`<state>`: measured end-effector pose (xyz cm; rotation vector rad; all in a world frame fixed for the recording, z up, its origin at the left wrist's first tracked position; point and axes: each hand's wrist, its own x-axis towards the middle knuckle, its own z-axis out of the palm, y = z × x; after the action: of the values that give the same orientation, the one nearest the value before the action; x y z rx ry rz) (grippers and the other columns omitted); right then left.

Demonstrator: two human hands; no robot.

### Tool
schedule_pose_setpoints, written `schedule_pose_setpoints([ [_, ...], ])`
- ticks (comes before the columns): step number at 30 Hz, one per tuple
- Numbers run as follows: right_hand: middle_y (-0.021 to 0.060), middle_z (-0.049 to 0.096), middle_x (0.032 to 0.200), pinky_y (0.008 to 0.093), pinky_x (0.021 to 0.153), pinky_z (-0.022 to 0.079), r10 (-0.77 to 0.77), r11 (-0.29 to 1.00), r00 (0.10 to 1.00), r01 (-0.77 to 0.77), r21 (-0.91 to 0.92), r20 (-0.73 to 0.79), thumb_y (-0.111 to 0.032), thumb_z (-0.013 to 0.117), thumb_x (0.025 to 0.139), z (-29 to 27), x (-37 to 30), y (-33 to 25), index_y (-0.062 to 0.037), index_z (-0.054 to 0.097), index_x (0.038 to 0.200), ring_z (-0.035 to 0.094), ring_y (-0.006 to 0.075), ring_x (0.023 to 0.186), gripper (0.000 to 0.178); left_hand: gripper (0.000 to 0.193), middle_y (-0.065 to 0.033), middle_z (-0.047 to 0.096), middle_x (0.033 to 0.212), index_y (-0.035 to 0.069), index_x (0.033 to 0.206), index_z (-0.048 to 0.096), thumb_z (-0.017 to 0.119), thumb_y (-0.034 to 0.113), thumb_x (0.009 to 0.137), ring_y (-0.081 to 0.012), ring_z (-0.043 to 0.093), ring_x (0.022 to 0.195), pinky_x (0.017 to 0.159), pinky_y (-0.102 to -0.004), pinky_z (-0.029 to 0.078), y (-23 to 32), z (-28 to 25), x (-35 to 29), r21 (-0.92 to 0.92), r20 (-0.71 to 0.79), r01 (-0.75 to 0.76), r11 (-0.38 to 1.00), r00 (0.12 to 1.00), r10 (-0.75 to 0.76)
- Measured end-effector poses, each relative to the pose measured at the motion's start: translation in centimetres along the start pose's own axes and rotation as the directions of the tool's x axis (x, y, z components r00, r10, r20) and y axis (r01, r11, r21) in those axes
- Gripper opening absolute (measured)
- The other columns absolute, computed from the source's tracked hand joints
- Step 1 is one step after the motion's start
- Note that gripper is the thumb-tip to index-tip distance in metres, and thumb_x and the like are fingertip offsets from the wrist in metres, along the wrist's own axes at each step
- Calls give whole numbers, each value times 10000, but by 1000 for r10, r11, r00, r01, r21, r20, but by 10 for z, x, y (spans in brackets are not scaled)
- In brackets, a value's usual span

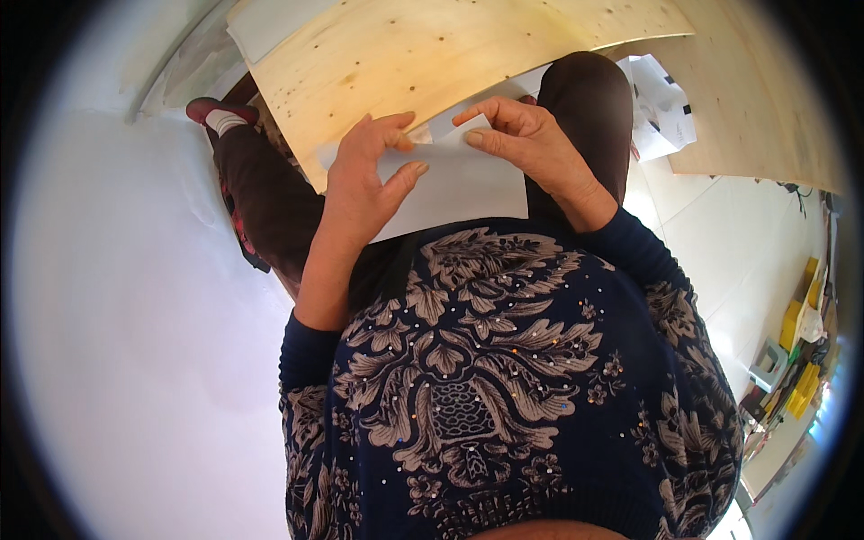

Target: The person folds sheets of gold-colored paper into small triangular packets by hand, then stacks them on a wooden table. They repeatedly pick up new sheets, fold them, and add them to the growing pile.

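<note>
A white sheet of paper [459, 191] lies across my lap, in front of the wooden board's near edge. My right hand [540, 153] pinches its upper edge between thumb and forefinger, where a small white flap sticks up. At the sheet's left side is my left hand [364, 175], its thumb spread away from the bent fingers. A gap shows between that thumb and forefinger, with the paper behind it. Part of the sheet's left end is hidden by this hand.
A pale wooden board [378, 67] with dark knots spans the far side. White sheets [279, 22] rest at its far left corner. A white plastic bag [661, 108] is beyond my right knee. Yellow items [801, 324] and a grey stool [769, 364] stand at far right.
</note>
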<state>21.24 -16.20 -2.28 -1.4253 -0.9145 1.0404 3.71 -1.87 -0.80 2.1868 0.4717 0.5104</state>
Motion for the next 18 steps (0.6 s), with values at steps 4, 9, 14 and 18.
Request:
schedule_pose_setpoints([
  [4,-18,614,957,172,756,430,-5,996,999,10,91,-48,-145,602,905,-2,-4,6,-60,634,1115,538,38,908,229,157,-50,656,955,37,866,606,708,58,749,-185,595,928,842,-306,455,-4,6,12,107,129,-65,992,990,51],
  [9,75,589,1109,229,790,484,-339,941,868,311,-135,-364,-68,610,887,-30,3,13,-40,534,1265,593,116,963,387,144,-1,632,820,14,918,603,671,91,817,-82,560,763,713,-233,449,-20,-19,41,-136,148,78,988,987,-58],
  [14,147,371,1431,345,939,464,-645,500,764,400,-768,-22,12,747,644,-44,3,3,-162,439,1353,485,313,1213,792,157,25,616,828,38,933,611,656,164,851,-46,539,775,727,-214,435,-32,-66,81,-335,257,228,914,956,-144],
  [18,107,361,1449,428,1055,357,-771,251,595,613,-749,228,-7,740,634,-31,17,-19,-212,491,1314,377,265,1320,752,231,8,629,877,27,985,608,651,206,845,-68,556,815,786,-230,434,-41,-70,109,-260,358,229,938,925,-127],
])
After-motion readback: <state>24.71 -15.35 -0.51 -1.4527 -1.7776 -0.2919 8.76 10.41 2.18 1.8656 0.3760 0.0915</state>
